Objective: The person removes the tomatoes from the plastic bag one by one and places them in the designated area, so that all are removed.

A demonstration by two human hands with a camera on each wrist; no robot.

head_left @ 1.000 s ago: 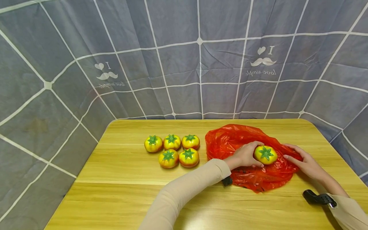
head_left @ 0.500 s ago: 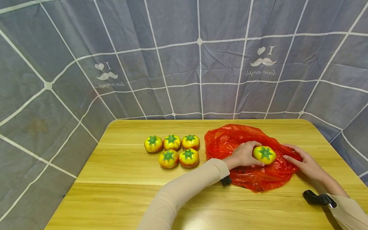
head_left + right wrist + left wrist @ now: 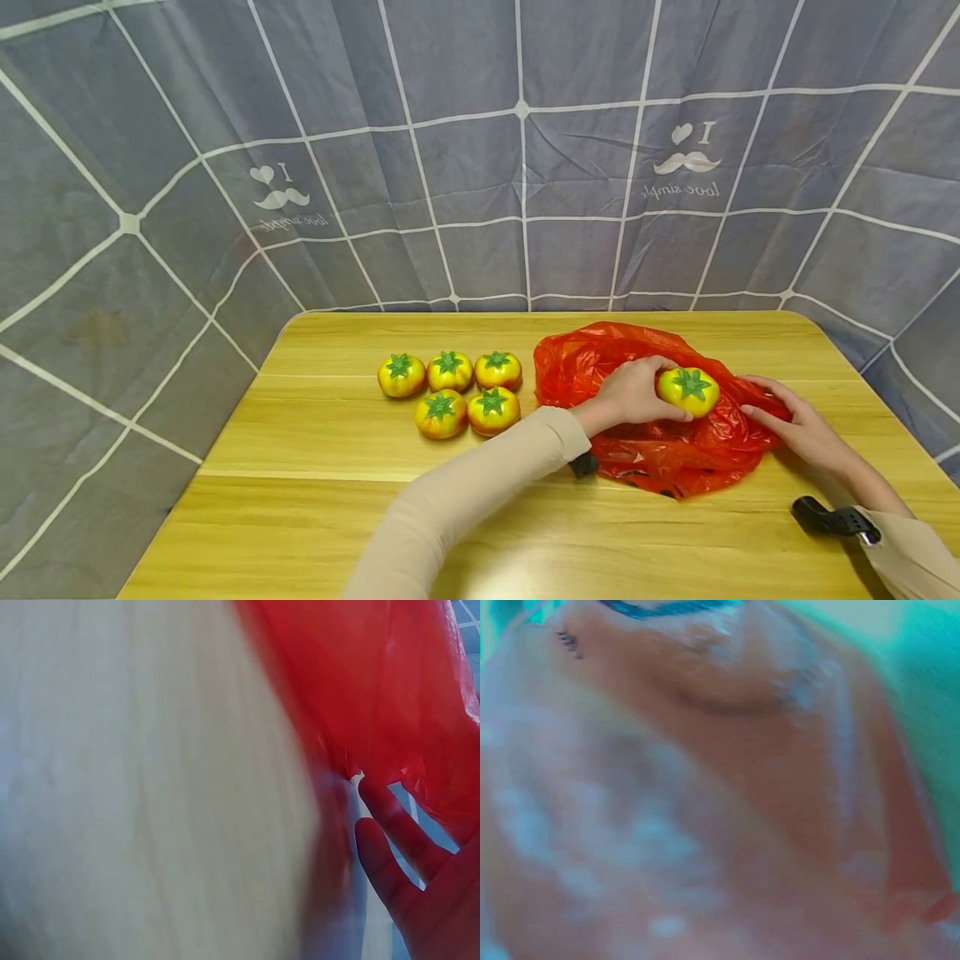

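My left hand [image 3: 632, 392] grips a yellow toy tomato [image 3: 688, 392] with a green star-shaped top, thumb on the near side and fingers on the far side. The tomato is over a crumpled red plastic bag [image 3: 592, 358] on the table. At the bag's right edge, my right hand [image 3: 806, 433] holds the plastic between thumb and fingers. In the right wrist view the red bag [image 3: 375, 682] hangs above the fingers [image 3: 386, 870]. Blurred reddish-brown shapes fill the left wrist view, so little can be told there. What lies inside the bag is hidden.
Several more yellow and red toy tomatoes [image 3: 440, 413] sit in two rows left of the bag on the wooden table [image 3: 315, 500]. A grey curtain [image 3: 465, 167] with white lines stands behind and at the sides. A black strap [image 3: 832, 521] is at the right wrist.
My left hand has risen a little and shifted slightly left, lifting the tomato with it. The right hand stays at the bag's edge, and the other tomatoes have not moved.
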